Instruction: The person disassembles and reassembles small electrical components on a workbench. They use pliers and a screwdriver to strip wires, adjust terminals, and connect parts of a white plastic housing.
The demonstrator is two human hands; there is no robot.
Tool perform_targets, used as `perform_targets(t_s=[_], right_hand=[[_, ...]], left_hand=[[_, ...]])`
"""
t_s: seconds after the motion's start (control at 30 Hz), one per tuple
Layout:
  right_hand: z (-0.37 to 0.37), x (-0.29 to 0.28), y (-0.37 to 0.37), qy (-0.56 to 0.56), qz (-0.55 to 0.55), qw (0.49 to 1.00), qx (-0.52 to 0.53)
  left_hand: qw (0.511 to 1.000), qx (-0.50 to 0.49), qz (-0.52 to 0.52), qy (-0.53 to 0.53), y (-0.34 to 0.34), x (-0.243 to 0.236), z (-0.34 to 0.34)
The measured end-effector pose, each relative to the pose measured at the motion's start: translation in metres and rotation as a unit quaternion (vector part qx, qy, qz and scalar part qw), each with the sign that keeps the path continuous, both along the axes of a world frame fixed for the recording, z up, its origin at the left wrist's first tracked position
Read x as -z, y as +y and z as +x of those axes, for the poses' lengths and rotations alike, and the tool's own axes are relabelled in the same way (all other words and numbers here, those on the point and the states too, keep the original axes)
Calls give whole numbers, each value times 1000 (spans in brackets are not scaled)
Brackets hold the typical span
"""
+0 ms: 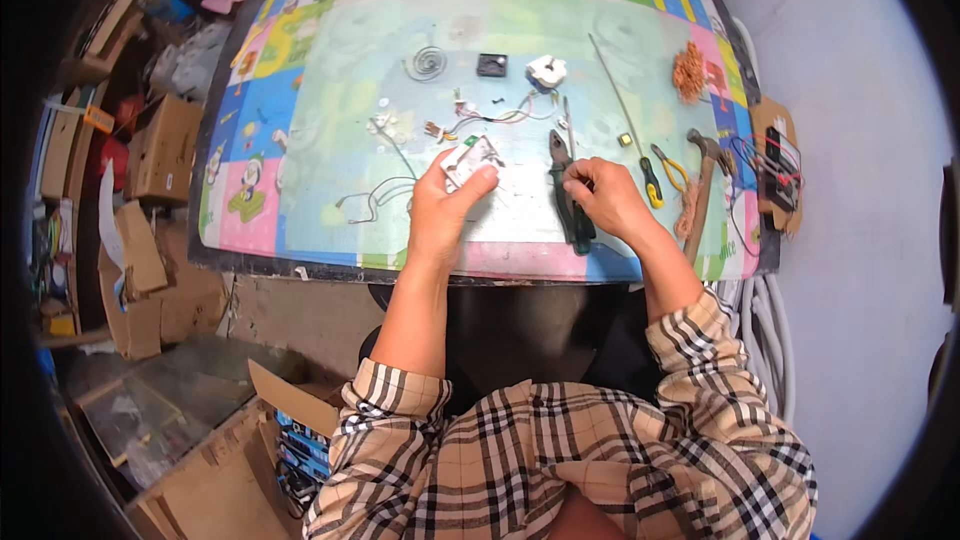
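My left hand (445, 202) is closed around a small white plastic housing (472, 162) with a bit of green at its top edge, held above the table with the thumb across it. My right hand (608, 198) has its fingers pinched together; what they hold, if anything, is hidden. A thin metal shaft (569, 125) points away from these fingertips, and I cannot tell whether they grip it. Beside and partly under the right hand lie dark green-handled pliers (558, 165). Thin wires (375, 202) lie left of my left hand. Beyond the housing are a small connector with coloured wires (500, 118) and white plastic bits (382, 123).
Farther back lie a coiled spring (428, 63), a black square part (492, 65) and a white round part (547, 71). A long screwdriver (650, 180), yellow-handled pliers (670, 168), a hammer (705, 175) and a copper wire bundle (688, 72) are at right. Cardboard boxes (165, 150) stand left.
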State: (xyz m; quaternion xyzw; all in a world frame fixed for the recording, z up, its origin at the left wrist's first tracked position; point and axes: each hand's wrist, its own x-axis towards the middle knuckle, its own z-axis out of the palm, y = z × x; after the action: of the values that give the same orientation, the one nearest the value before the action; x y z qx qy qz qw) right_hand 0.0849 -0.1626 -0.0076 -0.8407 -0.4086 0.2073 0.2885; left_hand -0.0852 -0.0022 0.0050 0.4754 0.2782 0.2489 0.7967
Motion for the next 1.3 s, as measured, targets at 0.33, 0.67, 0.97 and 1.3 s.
perform_targets(t_s=[0.33, 0.67, 0.97, 1.3], right_hand=[[56, 57, -34, -78, -225, 966, 98], [-13, 66, 11, -185, -225, 956, 42], [-6, 81, 21, -202, -214, 955, 45], [-7, 88, 17, -185, -212, 959, 36]], left_hand=[[956, -107, -271, 25, 14, 28, 10], [962, -122, -241, 39, 16, 38, 36], [950, -113, 121, 266, 66, 72, 35], [682, -58, 647, 336, 90, 107, 24]])
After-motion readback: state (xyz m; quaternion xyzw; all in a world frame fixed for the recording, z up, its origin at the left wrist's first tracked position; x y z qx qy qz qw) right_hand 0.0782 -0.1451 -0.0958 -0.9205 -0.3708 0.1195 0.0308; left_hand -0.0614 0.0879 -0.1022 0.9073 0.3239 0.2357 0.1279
